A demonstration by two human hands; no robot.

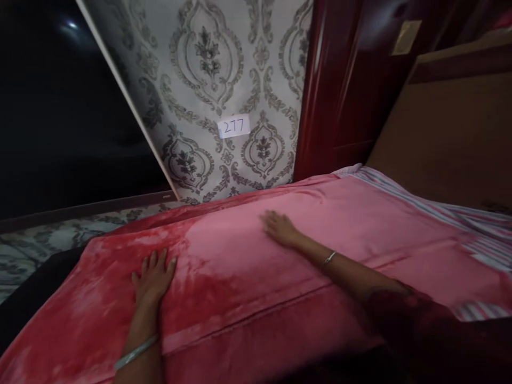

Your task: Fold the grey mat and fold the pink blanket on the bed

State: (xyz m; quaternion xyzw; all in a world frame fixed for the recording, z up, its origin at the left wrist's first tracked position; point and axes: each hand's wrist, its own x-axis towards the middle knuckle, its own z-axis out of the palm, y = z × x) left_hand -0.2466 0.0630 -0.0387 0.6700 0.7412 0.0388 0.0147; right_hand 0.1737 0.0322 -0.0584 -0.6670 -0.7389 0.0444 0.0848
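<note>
A red and pink plush blanket [248,256] lies spread out in front of me, with a long crease running across its near part. My left hand [154,277] rests palm down on the redder left portion, fingers spread. Farther right, my right hand [279,226] lies flat on the smooth pink area; its fingertips are blurred. Neither hand grips the fabric. Beneath the blanket's right end, a striped cloth [432,210] shows.
A large dark screen [72,117] stands at the left. Patterned wallpaper [208,69] bears a paper label [234,126] marked 277. Dark red wooden panelling [336,90] and a big brown board-like panel [460,128] bound the right side.
</note>
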